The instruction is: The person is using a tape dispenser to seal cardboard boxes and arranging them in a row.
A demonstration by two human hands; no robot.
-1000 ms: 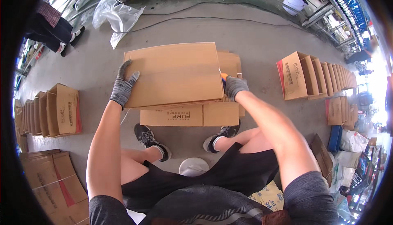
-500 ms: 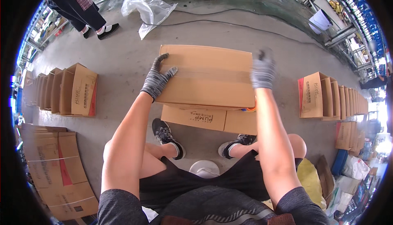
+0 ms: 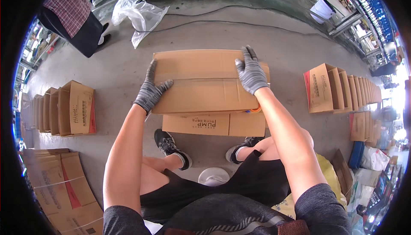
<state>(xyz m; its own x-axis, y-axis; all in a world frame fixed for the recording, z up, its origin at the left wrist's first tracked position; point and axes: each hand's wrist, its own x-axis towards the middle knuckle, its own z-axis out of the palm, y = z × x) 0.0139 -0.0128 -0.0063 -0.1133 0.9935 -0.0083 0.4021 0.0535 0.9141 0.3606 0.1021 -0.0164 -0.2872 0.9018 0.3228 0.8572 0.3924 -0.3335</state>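
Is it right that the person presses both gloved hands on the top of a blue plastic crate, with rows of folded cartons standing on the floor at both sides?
Not quite. In the head view the left hand and right hand rest on a brown cardboard box, not a blue plastic crate. The rest holds: both hands wear grey gloves, and folded cartons stand in rows at both sides.

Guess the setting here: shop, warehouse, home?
Likely a warehouse or packing floor: bare concrete floor, rows of folded cartons on both sides, and gloved hands pressing on a carton.
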